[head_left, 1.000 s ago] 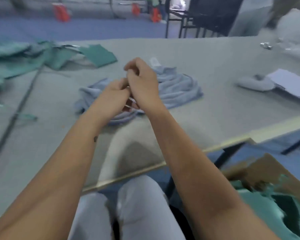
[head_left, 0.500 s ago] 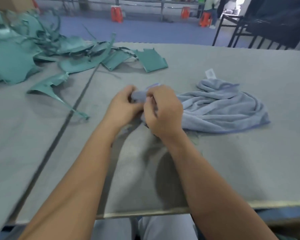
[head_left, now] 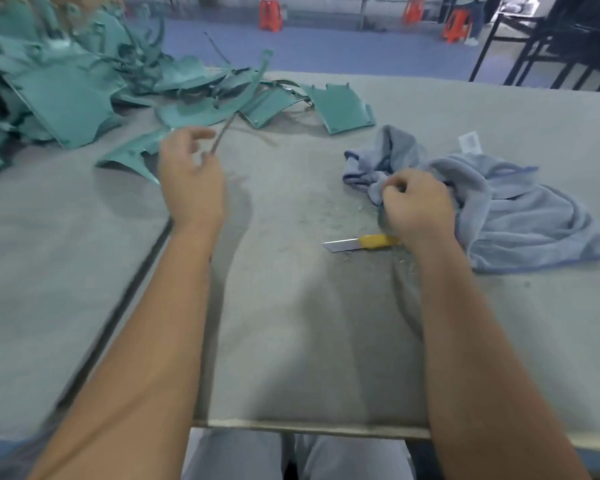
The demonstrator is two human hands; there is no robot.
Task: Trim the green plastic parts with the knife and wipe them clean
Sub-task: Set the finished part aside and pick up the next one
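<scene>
The grey table (head_left: 291, 341) is carrying all the work; its near edge is running just above the person's lap. The green plastic parts (head_left: 66, 95) are lying heaped across the far left corner, one flat panel (head_left: 342, 107) sitting apart at the heap's right end, toward the middle of the far edge. A blue cloth (head_left: 520, 213) is lying crumpled right of centre.

The left hand (head_left: 191, 181) is hovering beside the heap's near margin, its fingers loosely curled and pinching a thin strip (head_left: 220, 136) that is pointing up and away toward the far edge; blur is hiding the strip's colour and the exact grip. The right hand (head_left: 414, 209) is gripping a bunched fold of the cloth at its left end.

The knife (head_left: 361, 242), yellow-handled with its blade extended, is lying flat on the table just nearside of the right hand, the handle end passing under the wrist. Its long axis is running roughly parallel to the near edge, blade pointing left toward the table's centre. Fine shavings (head_left: 364, 206) are scattered around it.

Judgement: the right hand is much the nearer to the knife, while the left is the nearer to the heap, so the next part is falling to the left hand.
</scene>
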